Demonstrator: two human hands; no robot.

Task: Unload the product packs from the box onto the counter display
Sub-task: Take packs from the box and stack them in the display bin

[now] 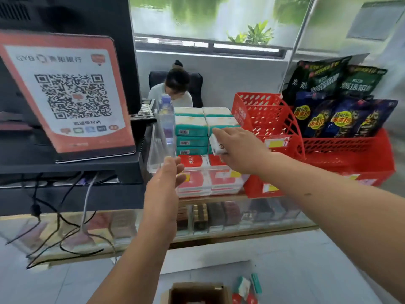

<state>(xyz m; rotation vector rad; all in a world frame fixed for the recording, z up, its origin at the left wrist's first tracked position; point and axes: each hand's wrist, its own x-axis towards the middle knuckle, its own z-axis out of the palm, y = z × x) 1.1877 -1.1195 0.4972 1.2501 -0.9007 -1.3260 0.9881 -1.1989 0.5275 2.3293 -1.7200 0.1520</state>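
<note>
Counter display (210, 185): pack (217, 147) lengthwise, end toward camera

Over on the left, a red-framed QR code sign (65, 95) leans tilted on a black shelf (72, 165), with a dark monitor (65, 16) looming right behind it. Cables (59, 218) dangle loose beneath that shelf, trailing over the glass. A clear water bottle (166, 119) stands upright just right of the shelf. On the right, red plastic baskets (350, 154) sit side by side, the far one stuffed with dark snack bags (337, 99) standing on end. Beyond the counter, a seated person (175, 88) in a black chair, head down. Behind them, a window (208, 20) with a green plant (254, 34) at the sill.
</note>
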